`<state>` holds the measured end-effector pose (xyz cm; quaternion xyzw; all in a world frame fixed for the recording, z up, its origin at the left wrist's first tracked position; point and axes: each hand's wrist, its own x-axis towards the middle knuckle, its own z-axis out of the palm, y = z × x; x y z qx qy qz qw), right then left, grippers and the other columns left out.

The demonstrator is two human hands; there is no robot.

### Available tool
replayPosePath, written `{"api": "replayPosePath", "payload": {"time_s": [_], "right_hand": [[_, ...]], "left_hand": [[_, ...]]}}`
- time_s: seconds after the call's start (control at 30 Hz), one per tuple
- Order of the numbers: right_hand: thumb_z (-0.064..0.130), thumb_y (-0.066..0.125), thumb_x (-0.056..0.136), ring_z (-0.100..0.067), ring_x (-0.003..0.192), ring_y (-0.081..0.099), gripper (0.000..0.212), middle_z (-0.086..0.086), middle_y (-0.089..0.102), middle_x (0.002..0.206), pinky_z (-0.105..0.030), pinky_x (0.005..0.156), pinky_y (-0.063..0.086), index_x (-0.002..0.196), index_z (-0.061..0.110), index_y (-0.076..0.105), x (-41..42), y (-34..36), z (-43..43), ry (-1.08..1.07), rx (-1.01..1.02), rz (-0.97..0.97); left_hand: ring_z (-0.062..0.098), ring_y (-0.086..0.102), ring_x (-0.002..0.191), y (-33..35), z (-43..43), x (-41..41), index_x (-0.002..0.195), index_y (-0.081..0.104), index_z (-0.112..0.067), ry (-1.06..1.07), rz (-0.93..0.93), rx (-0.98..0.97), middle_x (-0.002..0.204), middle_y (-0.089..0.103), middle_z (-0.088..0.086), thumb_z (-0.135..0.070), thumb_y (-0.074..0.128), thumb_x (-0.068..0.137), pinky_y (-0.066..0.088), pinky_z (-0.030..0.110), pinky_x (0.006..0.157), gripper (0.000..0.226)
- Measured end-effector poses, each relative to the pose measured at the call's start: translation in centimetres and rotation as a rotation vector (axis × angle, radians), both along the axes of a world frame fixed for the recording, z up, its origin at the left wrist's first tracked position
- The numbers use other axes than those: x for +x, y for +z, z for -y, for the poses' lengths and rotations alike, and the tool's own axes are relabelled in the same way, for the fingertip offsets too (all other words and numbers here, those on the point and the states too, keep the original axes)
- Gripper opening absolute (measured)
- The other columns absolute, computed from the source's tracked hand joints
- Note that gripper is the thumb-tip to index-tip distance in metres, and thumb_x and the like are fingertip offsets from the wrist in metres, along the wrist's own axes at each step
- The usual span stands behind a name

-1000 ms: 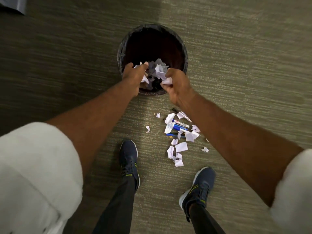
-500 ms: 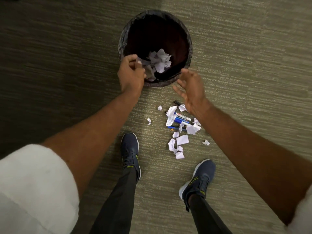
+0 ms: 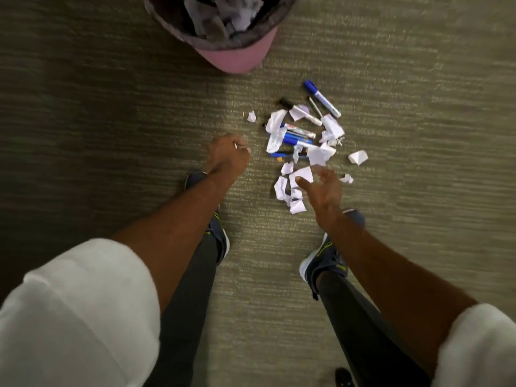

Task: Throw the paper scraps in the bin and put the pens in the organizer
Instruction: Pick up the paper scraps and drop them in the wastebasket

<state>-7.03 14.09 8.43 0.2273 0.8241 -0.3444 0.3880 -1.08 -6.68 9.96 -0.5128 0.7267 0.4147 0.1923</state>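
Olive-grey carpet [image 3: 111, 107] fills the head view, and on it lies a loose heap of white paper scraps [image 3: 300, 174] mixed with pens [image 3: 296, 135], a little right of centre. At the far edge stands the bin [image 3: 237, 55], pink-walled with a dark liner at its rim, cut off by the top of the view; crumpled paper [image 3: 223, 15] shows inside it (blurred, so single pieces cannot be told apart). Farthest from the person in the heap, a blue-capped marker [image 3: 321, 98] lies clear of the scraps, with a black-capped marker [image 3: 298, 110] just left of it, partly under a scrap. More blue pens lie crosswise in the middle of the heap, half covered by paper. One small scrap [image 3: 251, 116] sits apart on the left, and two others [image 3: 358, 157] on the right.

The left hand [image 3: 227, 156] is curled into a loose fist left of the heap, apart from it; whether it has anything inside cannot be told. The right hand [image 3: 325, 188] is spread over the near side of the heap, fingers [image 3: 303, 182] parted and bent, the thumb just over a flat scrap, with nothing gripped. Both forearms come out of rolled white sleeves [image 3: 83, 303]. Below them stand two dark shoes [image 3: 324, 258] and grey trouser legs, the heap lying just beyond the toes.
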Motion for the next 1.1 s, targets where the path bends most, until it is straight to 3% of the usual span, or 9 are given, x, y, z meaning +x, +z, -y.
{"api": "replayPosePath", "payload": {"time_s": [0.1, 0.23, 0.33, 0.57, 0.7, 0.9, 1.0, 1.1], "right_hand": [[0.035, 0.089, 0.072, -0.024, 0.127, 0.049, 0.075, -0.011, 0.048, 0.140, -0.038, 0.107, 0.044, 0.133, 0.014, 0.052, 0.2, -3.2, -1.9, 0.147, 0.087, 0.008], [0.036, 0.089, 0.070, -0.027, 0.131, 0.044, 0.083, -0.014, 0.044, 0.141, -0.036, 0.109, 0.039, 0.139, 0.011, 0.048, 1.1, -7.8, -2.7, 0.385, 0.112, -0.098], [0.036, 0.089, 0.070, -0.028, 0.126, 0.047, 0.081, -0.015, 0.045, 0.138, -0.037, 0.107, 0.041, 0.136, 0.009, 0.050, 2.2, -10.5, -2.4, 0.446, 0.132, -0.177], [0.026, 0.086, 0.074, -0.030, 0.115, 0.054, 0.064, -0.012, 0.047, 0.130, -0.039, 0.102, 0.045, 0.124, 0.010, 0.049, 2.5, -13.3, -1.9, 0.395, 0.237, -0.339], [0.013, 0.088, 0.072, -0.027, 0.112, 0.057, 0.064, -0.011, 0.050, 0.126, -0.039, 0.099, 0.051, 0.120, 0.007, 0.045, 1.6, -14.0, -2.1, 0.392, 0.209, -0.307], [0.000, 0.062, 0.091, -0.029, 0.100, 0.068, 0.039, -0.014, 0.067, 0.110, -0.046, 0.086, 0.059, 0.124, 0.011, 0.044, 0.2, -13.8, -3.0, 0.367, 0.147, -0.184], [0.008, 0.060, 0.094, -0.023, 0.092, 0.063, 0.024, -0.010, 0.065, 0.104, -0.044, 0.083, 0.056, 0.117, 0.008, 0.052, -0.1, -12.8, -4.0, 0.399, 0.175, -0.350], [0.020, 0.074, 0.088, -0.022, 0.105, 0.054, 0.043, -0.012, 0.053, 0.120, -0.032, 0.088, 0.048, 0.122, 0.004, 0.052, -1.1, -12.0, -4.4, 0.487, 0.098, -0.639]], "left_hand": [[0.026, 0.060, 0.118, -3.9, -0.8, 0.8, 0.118, 0.068, -0.010, -0.080, 0.065, -0.005, 0.132, 0.060, 0.013, -0.021, 0.072, 0.090, 0.043, 0.022, 0.090, 0.031], [0.032, 0.042, 0.138, -9.1, -1.3, 2.3, 0.140, 0.054, -0.016, -0.249, 0.135, -0.078, 0.150, 0.041, 0.016, -0.027, 0.070, 0.091, 0.034, 0.030, 0.112, 0.052], [0.035, 0.035, 0.142, -12.5, -1.3, 3.1, 0.141, 0.053, -0.015, -0.321, 0.099, -0.159, 0.153, 0.032, 0.018, -0.028, 0.070, 0.091, 0.029, 0.036, 0.119, 0.054], [0.031, 0.051, 0.122, -15.8, -1.6, 4.2, 0.116, 0.065, -0.007, -0.236, -0.114, -0.266, 0.137, 0.042, 0.018, -0.009, 0.062, 0.092, 0.038, 0.027, 0.106, 0.025], [0.032, 0.060, 0.107, -16.0, -1.7, 4.2, 0.104, 0.070, 0.000, -0.190, -0.174, -0.235, 0.123, 0.056, 0.022, 0.001, 0.052, 0.093, 0.043, 0.024, 0.093, 0.021], [0.027, 0.061, 0.102, -14.3, -3.9, 2.4, 0.121, 0.063, -0.006, -0.246, -0.354, -0.138, 0.114, 0.062, 0.014, 0.001, 0.058, 0.091, 0.052, 0.035, 0.090, 0.031], [0.023, 0.058, 0.110, -13.7, -5.5, 0.2, 0.136, 0.056, -0.009, -0.437, -0.376, -0.078, 0.122, 0.060, 0.011, 0.000, 0.061, 0.093, 0.051, 0.036, 0.096, 0.045], [0.021, 0.059, 0.111, -13.8, -6.3, -1.7, 0.149, 0.042, -0.016, -0.600, -0.400, -0.157, 0.146, 0.042, 0.010, 0.007, 0.056, 0.092, 0.054, 0.037, 0.093, 0.064]]}}
